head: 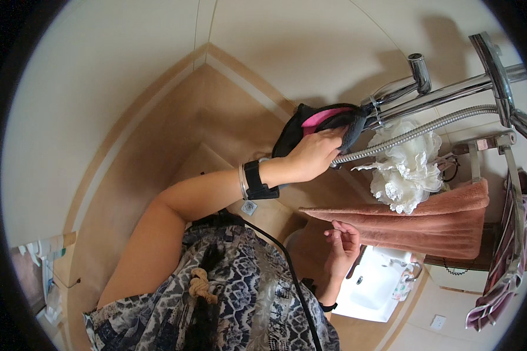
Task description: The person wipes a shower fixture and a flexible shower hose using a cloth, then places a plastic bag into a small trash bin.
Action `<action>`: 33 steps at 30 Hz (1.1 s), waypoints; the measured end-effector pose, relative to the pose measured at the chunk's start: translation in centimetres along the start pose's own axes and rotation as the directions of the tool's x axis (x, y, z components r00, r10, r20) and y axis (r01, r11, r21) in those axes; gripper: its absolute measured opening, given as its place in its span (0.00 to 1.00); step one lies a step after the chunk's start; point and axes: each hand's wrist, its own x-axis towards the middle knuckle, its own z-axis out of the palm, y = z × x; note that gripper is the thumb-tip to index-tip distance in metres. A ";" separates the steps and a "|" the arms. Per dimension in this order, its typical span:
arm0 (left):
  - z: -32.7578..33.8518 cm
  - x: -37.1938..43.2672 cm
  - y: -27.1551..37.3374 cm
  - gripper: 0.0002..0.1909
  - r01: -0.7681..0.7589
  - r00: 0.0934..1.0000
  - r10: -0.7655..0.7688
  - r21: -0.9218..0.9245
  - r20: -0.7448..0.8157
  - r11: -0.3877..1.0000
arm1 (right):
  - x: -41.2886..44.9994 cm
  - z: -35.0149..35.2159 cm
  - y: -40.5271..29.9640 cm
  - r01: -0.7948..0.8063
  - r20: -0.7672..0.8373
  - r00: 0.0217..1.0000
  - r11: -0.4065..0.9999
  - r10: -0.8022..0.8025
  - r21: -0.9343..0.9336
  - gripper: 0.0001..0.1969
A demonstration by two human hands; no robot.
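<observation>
My left hand [316,154] reaches across to the chrome shower bar [448,94] and grips a dark fabric item [292,131] with a pink inner side. The cloth is bunched around my fingers, and its exact kind is unclear. Close by my fingers runs the ribbed metal shower hose [421,127]. Lower down, my right hand [343,248] has loosely curled fingers and holds nothing that I can see. It is in front of the edge of a salmon-coloured towel [421,223]; whether it touches the towel cannot be told.
White mesh bath puffs [406,171] hang beside the hose. A striped towel [494,281] hangs from a metal rack [516,210]. To the right is a white washbasin [369,289] with a chrome tap [415,272]. A floor drain [249,207] lies below my left forearm.
</observation>
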 end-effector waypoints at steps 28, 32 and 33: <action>-1.7 0.9 1.2 0.09 0.210 0.978 -0.205 -0.258 0.049 0.943 | 0.5 0.3 -2.6 0.040 0.164 0.985 0.998 -0.046 0.043 0.09; -2.1 0.4 3.4 0.11 0.178 0.964 -0.258 -0.556 -0.067 0.812 | -0.2 -0.2 -2.4 0.027 0.146 0.989 0.999 -0.030 0.017 0.09; -2.1 0.6 4.2 0.12 0.086 0.956 -0.236 -0.603 -0.173 0.793 | -0.3 -0.4 -2.3 0.029 0.144 0.989 0.999 -0.031 0.021 0.09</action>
